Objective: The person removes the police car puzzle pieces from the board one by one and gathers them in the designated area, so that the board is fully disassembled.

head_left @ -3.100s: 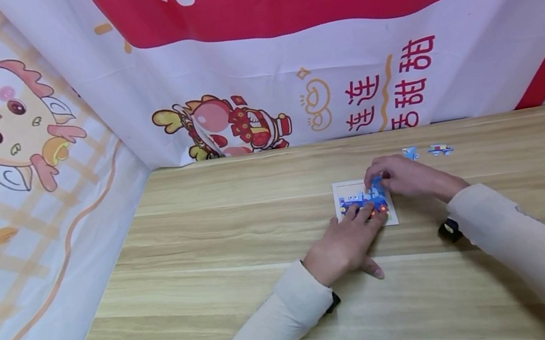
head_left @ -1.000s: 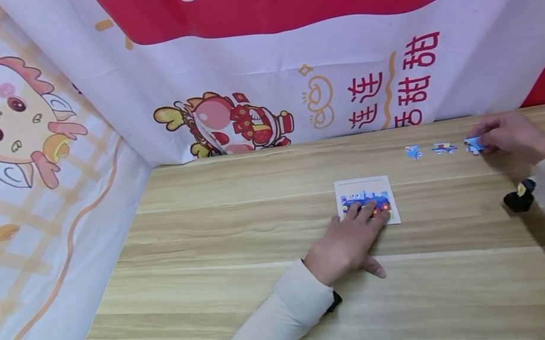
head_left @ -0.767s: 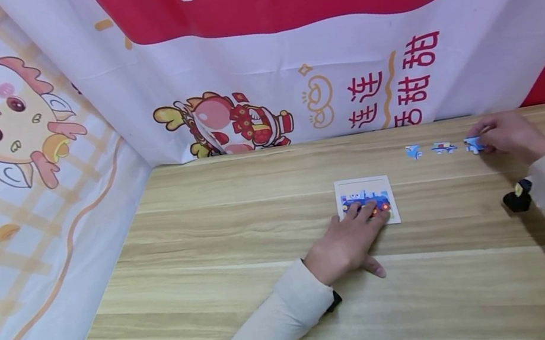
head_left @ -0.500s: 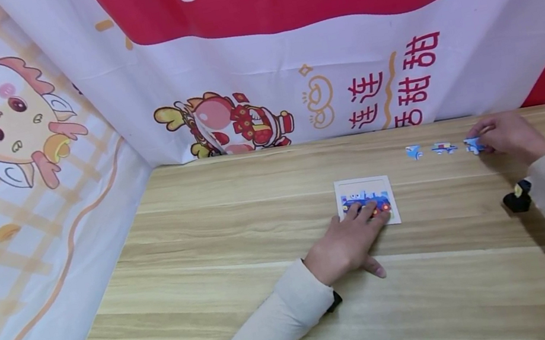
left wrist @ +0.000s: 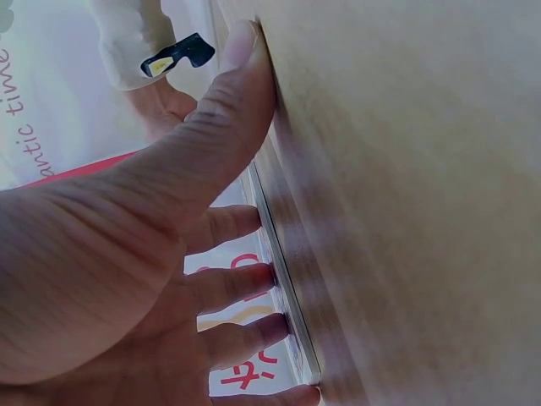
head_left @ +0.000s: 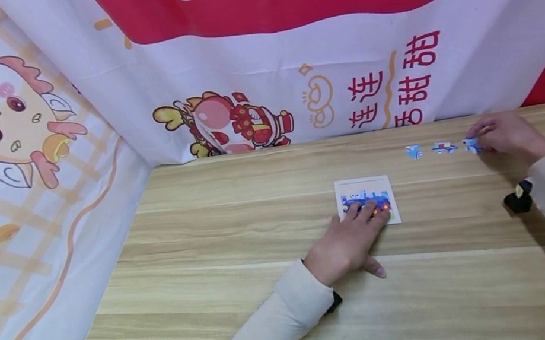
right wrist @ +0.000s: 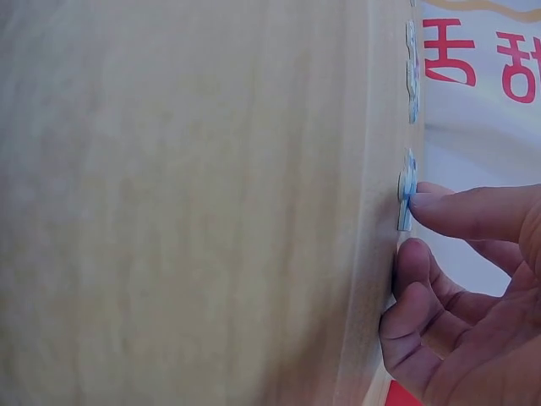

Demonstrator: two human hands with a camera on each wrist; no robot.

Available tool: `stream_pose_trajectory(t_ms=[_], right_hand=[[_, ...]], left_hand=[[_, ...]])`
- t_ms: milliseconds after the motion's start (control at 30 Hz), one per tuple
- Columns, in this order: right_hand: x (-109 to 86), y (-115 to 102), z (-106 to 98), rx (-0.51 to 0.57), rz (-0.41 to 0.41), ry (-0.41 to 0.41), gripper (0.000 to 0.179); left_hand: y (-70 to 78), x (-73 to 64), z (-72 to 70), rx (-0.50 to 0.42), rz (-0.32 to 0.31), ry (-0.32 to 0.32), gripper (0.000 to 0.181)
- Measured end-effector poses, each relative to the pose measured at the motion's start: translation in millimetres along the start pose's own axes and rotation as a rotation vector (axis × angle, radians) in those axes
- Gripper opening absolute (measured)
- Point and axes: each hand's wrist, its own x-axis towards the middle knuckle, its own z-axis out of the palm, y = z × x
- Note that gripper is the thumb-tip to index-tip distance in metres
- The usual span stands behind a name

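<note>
In the head view, a square white-framed jigsaw puzzle with a blue vehicle picture lies on the wooden table. My left hand rests on its near part, fingers spread straight and thumb off the near side; the fingers hide some of the picture. Far to the right, my right hand pinches a light blue puzzle piece low at the table's far side. The right wrist view shows the thumb against this piece, other fingers curled below. Left of it lie a blue-and-red puzzle piece and a pale blue puzzle piece.
The wooden table ends at the back against a white and red printed cloth. Another patterned cloth hangs along the left side. A black wrist device sits under the right sleeve.
My right hand carried a blue piece from the puzzle to the right end of the loose pieces. In the last half second that piece turned slightly. My left hand has stayed on the puzzle.
</note>
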Motion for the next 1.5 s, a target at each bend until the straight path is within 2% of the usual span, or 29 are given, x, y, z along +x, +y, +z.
stream_pose_trajectory(t_ms=[567, 800, 1200, 1333, 1500], right_hand=[[0.7, 0.6, -0.5, -0.001, 0.007, -0.014, 0.036], [0.1, 1.1, -1.1, 0.013, 0.013, -0.032, 0.037], [-2.3, 2.3, -1.6, 0.007, 0.005, -0.017, 0.037], [-8.2, -5.6, -0.5, -0.032, -0.032, 0.01, 0.038], [-15.7, -35.4, 6.7, -0.068, -0.087, 0.018, 0.04]], left_hand=[[-0.2, -0.4, -0.6, -0.022, -0.004, -0.009, 0.111], [0.5, 0.5, -0.1, 0.003, -0.005, -0.006, 0.112], [0.7, -0.5, -0.6, 0.002, 0.004, 0.0, 0.111], [0.1, -2.8, 0.0, 0.005, 0.019, 0.019, 0.108], [-0.4, -5.7, 2.7, 0.042, 0.037, 0.06, 0.104]])
